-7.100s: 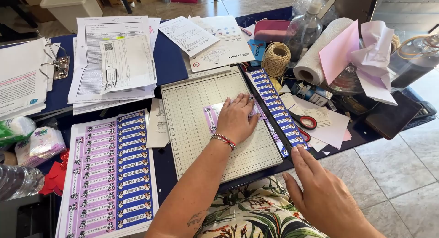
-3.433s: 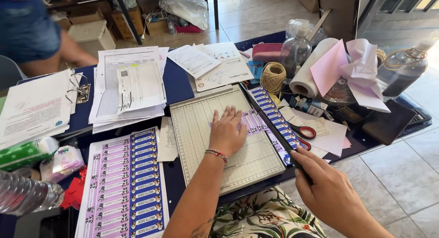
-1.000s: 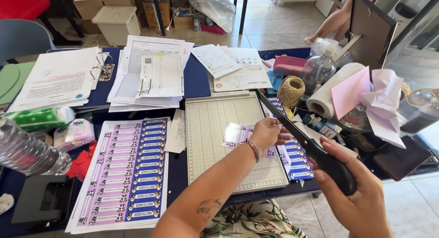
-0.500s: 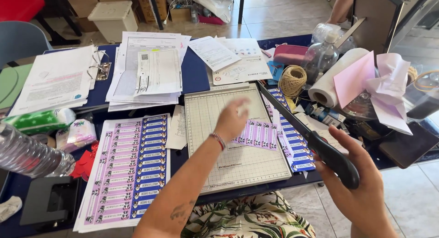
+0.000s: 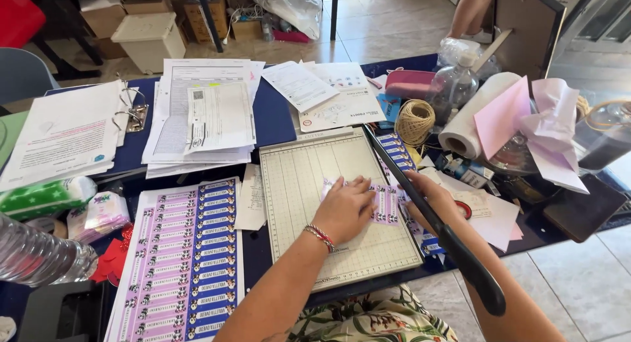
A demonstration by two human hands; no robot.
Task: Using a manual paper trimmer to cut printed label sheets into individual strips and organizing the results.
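Note:
A pale gridded paper cutter board (image 5: 309,178) lies in the middle of the blue table. A short purple strip of printed labels (image 5: 386,205) rests on the board's right side. My left hand (image 5: 345,209) lies flat on the strip and presses it down. My right hand (image 5: 430,196) reaches under the raised cutter arm and its fingertips hold the strip's right end. The black cutter arm (image 5: 473,276) stands lifted on its own, slanting over my right forearm. More blue and purple label strips (image 5: 394,148) lie just past the board's right edge.
A large sheet of purple and blue labels (image 5: 184,256) lies left of the board. Paper stacks (image 5: 204,118) fill the back left. A twine ball (image 5: 414,122), paper roll (image 5: 467,125), plastic bottle (image 5: 453,86) and pink papers (image 5: 506,112) crowd the right. Another person's leg (image 5: 470,10) shows at the back.
My right hand let go of the cutter arm's handle and moved to the strip's right end. My left hand came back down flat onto the strip. The arm stays raised.

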